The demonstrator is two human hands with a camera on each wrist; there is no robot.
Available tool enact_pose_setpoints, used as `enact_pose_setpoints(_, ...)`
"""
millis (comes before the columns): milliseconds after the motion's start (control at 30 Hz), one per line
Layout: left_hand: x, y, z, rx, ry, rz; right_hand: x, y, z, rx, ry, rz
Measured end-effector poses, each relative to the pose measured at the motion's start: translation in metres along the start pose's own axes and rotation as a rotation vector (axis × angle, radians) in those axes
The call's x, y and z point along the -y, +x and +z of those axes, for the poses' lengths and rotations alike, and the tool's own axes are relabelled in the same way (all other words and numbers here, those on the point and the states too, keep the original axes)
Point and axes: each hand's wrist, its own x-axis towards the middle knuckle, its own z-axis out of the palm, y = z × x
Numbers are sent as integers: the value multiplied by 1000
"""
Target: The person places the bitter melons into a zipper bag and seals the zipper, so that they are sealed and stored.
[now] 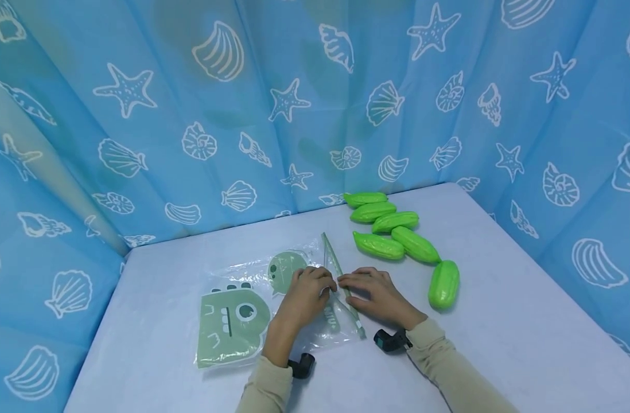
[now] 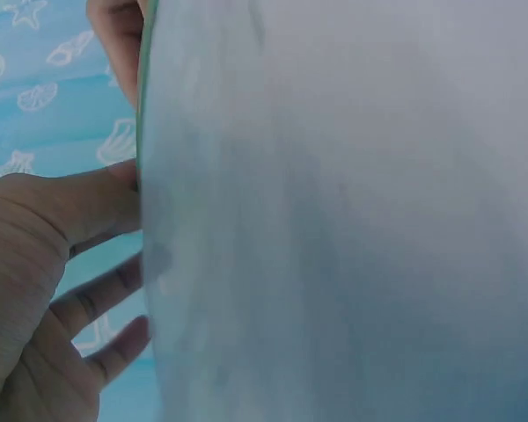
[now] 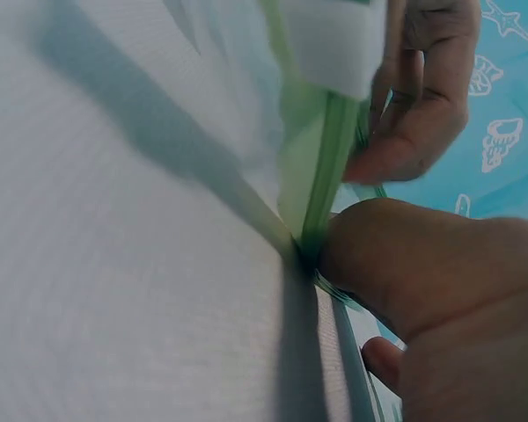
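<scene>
A clear plastic zip bag [image 1: 289,344] with a green dinosaur print lies flat on the table in the head view, its green zip edge [image 1: 333,255] towards the right. My left hand [image 1: 307,292] pinches the bag near that edge; in the left wrist view the thumb and fingers [image 2: 106,207] meet the bag's rim, partly hidden behind the film. On the other side of the opening, my right hand [image 1: 379,295] grips the green zip strip, the thumb [image 3: 370,255] pressing against it in the right wrist view. A slider [image 1: 360,330] shows at the strip's near end.
Several bright green, ridged, gourd-like vegetables [image 1: 379,245] lie in a loose line at the back right, the nearest one [image 1: 444,285] right of my right hand. White cloth covers the table [image 1: 150,321]. A blue shell-patterned curtain [image 1: 304,143] closes off the back and sides.
</scene>
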Motion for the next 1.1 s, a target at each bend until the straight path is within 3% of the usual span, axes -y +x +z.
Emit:
enact_pose_setpoints(267,3,-4,-7,9,13,7,1,0,1,4,29,-12)
enact_pose_setpoints(500,-3,-6,-24,-60,-9,71,0,0,0,5,36,-5)
enact_pose_setpoints(767,-8,-13,-45,-96,-26,6,1,-1,1,-21,28,-8)
enact_pose_setpoints(1100,-22,-19,-74,-139,26,48,0,0,0,-7,57,24)
